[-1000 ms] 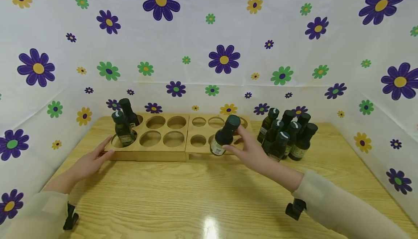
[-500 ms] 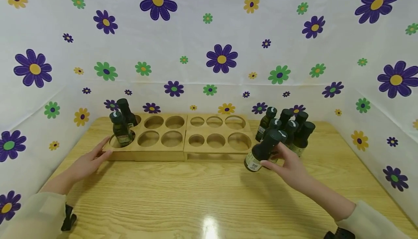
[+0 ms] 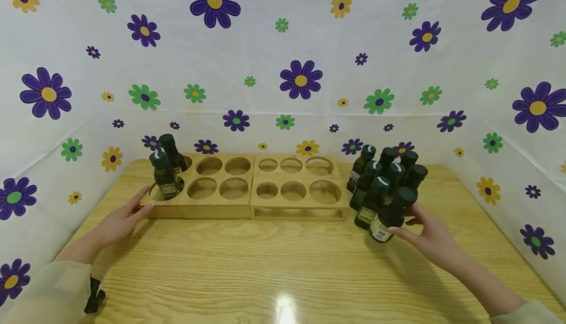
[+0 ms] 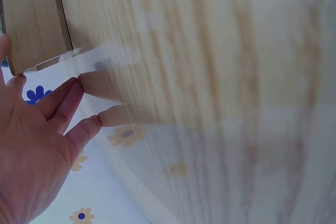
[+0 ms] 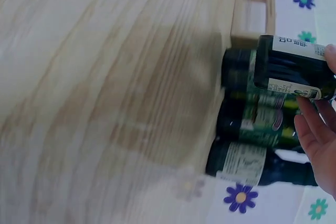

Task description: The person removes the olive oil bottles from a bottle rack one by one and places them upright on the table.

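Note:
My right hand grips a dark glass bottle with a black cap and a pale label, thumb in front and fingers behind. The bottle leans to the right at the front of a cluster of similar bottles. In the right wrist view, the held bottle overlaps others standing behind it. At the left end of a wooden bottle rack, my left hand rests with its fingers extended, thumb near the front corner. Two bottles stand in that rack's leftmost holes, a front one and a rear one.
A second, right-hand rack with round holes of differing sizes adjoins the first one. Both stand along the back of the wood-grain table. A white flower-print cloth rises behind the table and along both sides.
My right hand has carried the bottle from over the right-hand rack rightward to the front of the bottle cluster. My left hand has stayed at the rack's left end.

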Demonstrator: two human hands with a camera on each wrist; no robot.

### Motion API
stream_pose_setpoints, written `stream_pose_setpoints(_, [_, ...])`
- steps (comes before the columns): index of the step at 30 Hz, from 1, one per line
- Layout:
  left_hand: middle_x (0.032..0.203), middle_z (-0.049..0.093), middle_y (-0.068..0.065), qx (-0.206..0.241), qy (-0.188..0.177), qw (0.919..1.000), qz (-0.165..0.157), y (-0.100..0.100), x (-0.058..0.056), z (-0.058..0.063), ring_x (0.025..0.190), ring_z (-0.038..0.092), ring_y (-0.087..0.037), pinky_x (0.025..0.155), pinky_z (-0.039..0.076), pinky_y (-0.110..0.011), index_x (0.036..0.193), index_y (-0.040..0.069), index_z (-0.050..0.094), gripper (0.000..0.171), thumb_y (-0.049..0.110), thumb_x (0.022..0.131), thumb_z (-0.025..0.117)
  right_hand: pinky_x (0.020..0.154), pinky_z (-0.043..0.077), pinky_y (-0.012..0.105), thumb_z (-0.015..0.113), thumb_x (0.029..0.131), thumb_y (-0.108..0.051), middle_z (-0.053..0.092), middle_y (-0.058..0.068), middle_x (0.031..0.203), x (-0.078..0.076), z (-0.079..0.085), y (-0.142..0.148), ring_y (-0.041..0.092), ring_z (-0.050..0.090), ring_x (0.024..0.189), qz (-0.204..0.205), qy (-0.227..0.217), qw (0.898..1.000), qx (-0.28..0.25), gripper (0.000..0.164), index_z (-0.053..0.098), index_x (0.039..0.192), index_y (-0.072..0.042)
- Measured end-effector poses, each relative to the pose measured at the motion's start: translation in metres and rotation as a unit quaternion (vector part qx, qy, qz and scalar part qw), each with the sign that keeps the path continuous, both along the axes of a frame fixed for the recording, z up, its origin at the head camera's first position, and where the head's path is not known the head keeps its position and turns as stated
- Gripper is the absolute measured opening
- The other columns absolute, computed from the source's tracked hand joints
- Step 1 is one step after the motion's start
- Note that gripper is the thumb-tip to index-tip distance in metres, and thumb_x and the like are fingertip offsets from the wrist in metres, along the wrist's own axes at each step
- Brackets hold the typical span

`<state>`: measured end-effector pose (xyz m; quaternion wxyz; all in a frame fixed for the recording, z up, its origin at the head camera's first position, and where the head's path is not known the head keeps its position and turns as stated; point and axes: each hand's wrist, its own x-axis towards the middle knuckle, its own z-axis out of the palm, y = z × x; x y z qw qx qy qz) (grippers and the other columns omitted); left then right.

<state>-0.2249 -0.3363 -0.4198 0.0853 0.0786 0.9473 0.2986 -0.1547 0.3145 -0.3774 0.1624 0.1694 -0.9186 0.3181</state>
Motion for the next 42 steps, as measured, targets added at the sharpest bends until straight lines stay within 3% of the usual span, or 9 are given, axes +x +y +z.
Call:
stream_pose_setpoints(4, [0.137, 0.038, -0.041, 0.004, -0.001, 1.0000, -0.001, 0.001, 0.000, 0.001, 0.114, 0.046, -0.058, 0.084, 0.041, -0.063, 0.157, 0.010, -0.003, 0.072, 0.045, 0.105, 0.034, 0.073, 0.050, 0.024, 0.079, 0.082, -0.008, 0.066, 0.009, 0.103, -0.003, -0.004, 0.010, -0.006, 0.054, 0.091, -0.008, 0.008, 1.000, 0.010, 0.046, 0.058, 0.122, -0.001])
stream_pose_setpoints(8, [0.137, 0.037, -0.041, 0.007, -0.002, 1.0000, -0.001, 0.002, 0.001, 0.000, 0.116, 0.043, -0.060, 0.086, 0.040, -0.065, 0.157, 0.010, -0.003, 0.072, 0.045, 0.105, 0.034, 0.072, 0.051, 0.027, 0.078, 0.083, -0.010, 0.067, 0.012, 0.105, -0.007, -0.007, 0.019, -0.003, 0.055, 0.091, -0.016, 0.004, 1.000, 0.018, 0.048, 0.056, 0.125, -0.001])
stream_pose_setpoints(15, [0.138, 0.038, -0.041, 0.003, 0.000, 1.0000, 0.002, -0.001, 0.000, 0.000, 0.117, 0.043, -0.060, 0.087, 0.038, -0.067, 0.157, 0.011, -0.003, 0.073, 0.046, 0.105, 0.034, 0.073, 0.053, 0.030, 0.075, 0.087, -0.013, 0.065, 0.020, 0.109, -0.016, -0.011, 0.024, 0.032, 0.062, 0.095, -0.032, -0.015, 0.999, 0.023, 0.050, 0.052, 0.129, 0.002])
stream_pose_setpoints(18, [0.138, 0.037, -0.041, 0.003, -0.003, 1.0000, 0.001, -0.001, -0.001, 0.000, 0.117, 0.043, -0.060, 0.086, 0.038, -0.067, 0.157, 0.011, -0.003, 0.073, 0.046, 0.105, 0.034, 0.074, 0.053, 0.029, 0.074, 0.088, -0.014, 0.064, 0.021, 0.109, -0.019, -0.012, 0.023, 0.038, 0.061, 0.096, -0.036, -0.027, 0.999, 0.019, 0.051, 0.051, 0.129, 0.004])
stream_pose_setpoints(26, [0.137, 0.038, -0.041, 0.001, -0.001, 1.0000, 0.002, 0.000, 0.000, 0.000, 0.116, 0.045, -0.059, 0.085, 0.040, -0.064, 0.157, 0.010, -0.003, 0.073, 0.046, 0.105, 0.034, 0.079, 0.051, 0.052, 0.073, 0.089, -0.016, 0.062, 0.025, 0.110, -0.026, -0.015, 0.022, 0.041, 0.061, 0.098, -0.042, -0.060, 0.997, 0.007, 0.049, 0.050, 0.127, 0.005])
stream_pose_setpoints(33, [0.138, 0.039, -0.040, -0.002, 0.002, 1.0000, 0.003, 0.002, -0.001, 0.001, 0.116, 0.045, -0.057, 0.086, 0.040, -0.064, 0.157, 0.010, -0.002, 0.073, 0.046, 0.105, 0.034, 0.081, 0.051, 0.054, 0.074, 0.089, -0.016, 0.062, 0.025, 0.108, -0.027, -0.019, 0.023, 0.042, 0.061, 0.097, -0.053, -0.068, 0.996, 0.003, 0.046, 0.051, 0.122, 0.006])
stream_pose_setpoints(42, [0.137, 0.039, -0.040, 0.001, 0.002, 1.0000, 0.002, -0.001, -0.001, -0.001, 0.116, 0.046, -0.057, 0.086, 0.040, -0.063, 0.157, 0.010, -0.002, 0.073, 0.046, 0.105, 0.035, 0.082, 0.050, 0.055, 0.073, 0.090, -0.016, 0.060, 0.026, 0.114, -0.031, -0.022, 0.021, 0.044, 0.058, 0.103, -0.050, -0.060, 0.997, -0.011, 0.050, 0.049, 0.128, 0.005])
